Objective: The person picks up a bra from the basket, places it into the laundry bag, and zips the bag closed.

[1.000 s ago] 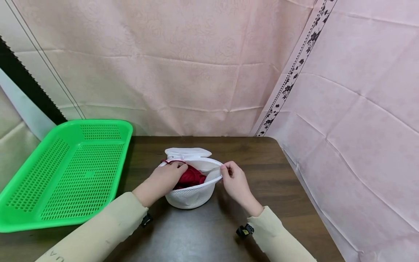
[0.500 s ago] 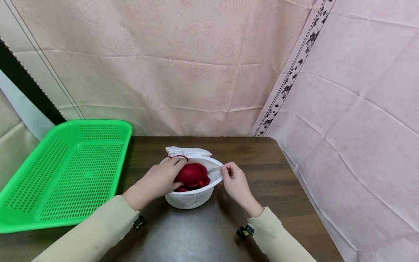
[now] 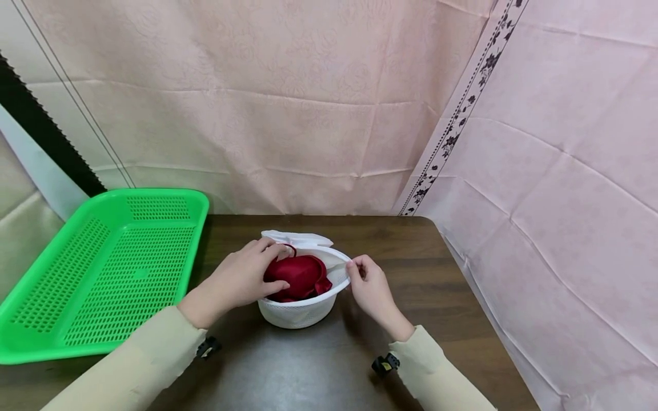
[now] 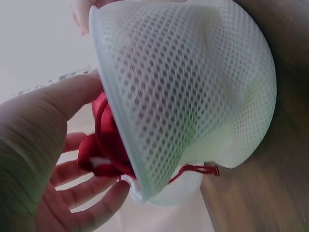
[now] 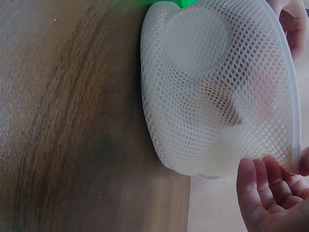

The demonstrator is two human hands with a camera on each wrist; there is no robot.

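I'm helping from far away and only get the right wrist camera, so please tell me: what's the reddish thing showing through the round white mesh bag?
Observer: The head view shows a smooth, rounded, dark-red fabric garment in the opening of the bag.
Operator: And the bright green bit at the top of my picture?
Observer: That's a rectangular green plastic basket full of little holes.
Operator: Does anything red poke outside?
Observer: Yes, the left wrist view shows a thin red cord beyond the mesh wall.

No lettering or number can be read.
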